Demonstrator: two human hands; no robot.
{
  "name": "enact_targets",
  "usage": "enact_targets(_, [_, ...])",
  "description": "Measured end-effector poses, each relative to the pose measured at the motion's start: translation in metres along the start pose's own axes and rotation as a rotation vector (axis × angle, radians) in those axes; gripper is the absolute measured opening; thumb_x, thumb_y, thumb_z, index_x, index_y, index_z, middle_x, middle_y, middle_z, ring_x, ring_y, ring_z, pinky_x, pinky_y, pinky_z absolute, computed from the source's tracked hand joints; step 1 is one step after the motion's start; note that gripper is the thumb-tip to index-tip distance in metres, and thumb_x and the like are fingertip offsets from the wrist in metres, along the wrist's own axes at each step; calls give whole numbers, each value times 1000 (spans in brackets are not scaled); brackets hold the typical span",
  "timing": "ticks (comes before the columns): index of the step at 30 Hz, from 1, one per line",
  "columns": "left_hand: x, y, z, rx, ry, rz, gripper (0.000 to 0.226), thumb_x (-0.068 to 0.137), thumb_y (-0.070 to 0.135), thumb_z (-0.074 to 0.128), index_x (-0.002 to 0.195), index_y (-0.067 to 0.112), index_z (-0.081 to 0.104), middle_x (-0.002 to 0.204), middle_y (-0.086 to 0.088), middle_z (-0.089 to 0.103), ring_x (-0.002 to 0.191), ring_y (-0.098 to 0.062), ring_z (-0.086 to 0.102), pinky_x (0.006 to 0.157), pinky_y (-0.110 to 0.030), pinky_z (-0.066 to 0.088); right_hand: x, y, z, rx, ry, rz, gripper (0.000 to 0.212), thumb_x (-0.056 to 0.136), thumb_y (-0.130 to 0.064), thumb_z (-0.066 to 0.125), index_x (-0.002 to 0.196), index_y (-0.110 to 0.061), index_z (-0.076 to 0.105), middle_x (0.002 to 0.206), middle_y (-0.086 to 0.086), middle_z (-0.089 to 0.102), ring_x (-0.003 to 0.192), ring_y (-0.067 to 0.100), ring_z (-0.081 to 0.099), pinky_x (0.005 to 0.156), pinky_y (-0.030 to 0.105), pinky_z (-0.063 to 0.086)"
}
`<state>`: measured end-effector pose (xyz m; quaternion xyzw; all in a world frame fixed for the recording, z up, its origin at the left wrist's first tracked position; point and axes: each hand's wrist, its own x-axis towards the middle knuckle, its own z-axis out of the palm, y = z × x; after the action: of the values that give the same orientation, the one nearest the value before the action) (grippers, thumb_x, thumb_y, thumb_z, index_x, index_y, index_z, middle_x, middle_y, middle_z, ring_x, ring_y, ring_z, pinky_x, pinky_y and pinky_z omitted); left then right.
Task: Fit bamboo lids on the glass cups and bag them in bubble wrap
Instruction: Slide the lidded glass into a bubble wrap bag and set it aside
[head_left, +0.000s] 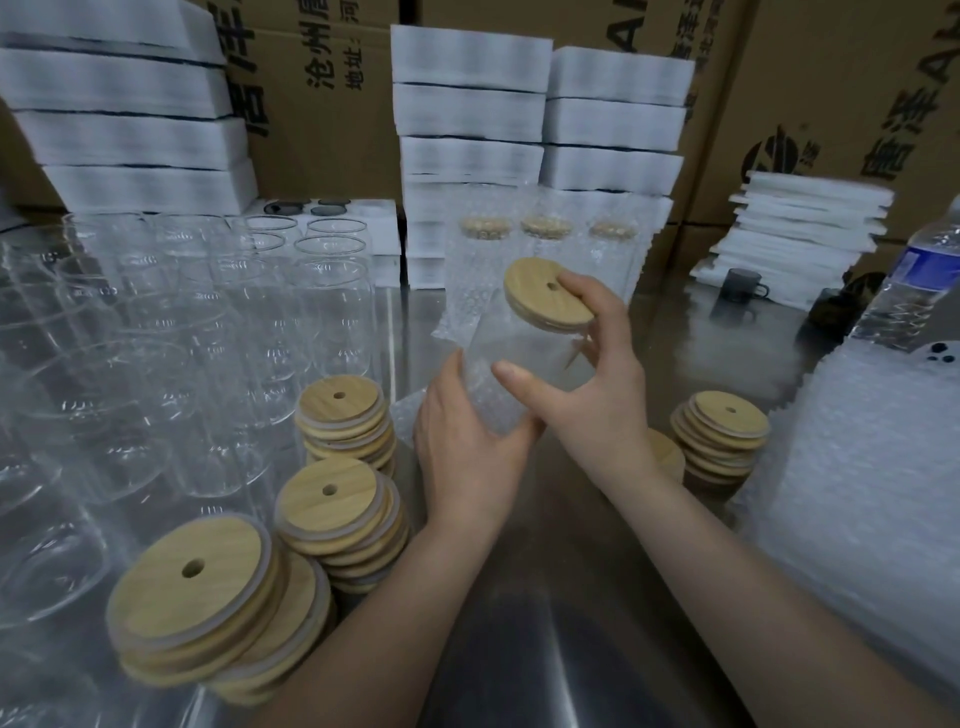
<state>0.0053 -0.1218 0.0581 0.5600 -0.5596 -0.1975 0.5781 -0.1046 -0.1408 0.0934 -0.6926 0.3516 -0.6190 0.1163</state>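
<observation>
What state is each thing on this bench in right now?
Held glass cup: tilted, lidded, lower end in the bag.
Bamboo lid: seated on the held cup.
Bubble wrap bag: open, around the cup's base.
Left hand: grips the bag.
Right hand: grips the cup.
Bagged cups: upright, lidded, wrapped.
Bare glass cups: upright, no lids.
Loose lids: stacked.
</observation>
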Motion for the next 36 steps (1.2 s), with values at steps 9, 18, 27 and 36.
enact_targets(9, [6,5,3,-93,120,40,81,80,17,74,147,16,29,147,-4,37,138,-19,33,115,-36,28,9,3,21,66,-61,55,70,71,-24,84,130,-32,47,124,-33,50,119,3,54,100,31,49])
enact_targets(18, [11,-5,-1,245,45,62,120,70,24,80,147,45,-10,161,-8,16,149,-26,10,119,-43,11,7,3,19,118,46,89,74,71,-19,87,134,-21,47,132,-10,52,114,12,59,88,45,55])
enact_targets(27, [14,-2,-1,265,39,-2,81,71,53,72,138,18,42,132,-2,53,128,-23,46,107,-48,35,5,-1,16,13,80,-8,75,70,-24,85,134,-14,47,132,3,52,124,16,53,94,44,53])
enact_targets(36, [5,5,-2,55,87,81,75,78,35,72,142,14,39,136,-5,49,127,-19,44,103,-43,41,3,-3,16,41,28,19,68,72,-19,80,130,-7,45,127,7,51,120,18,55,100,45,49])
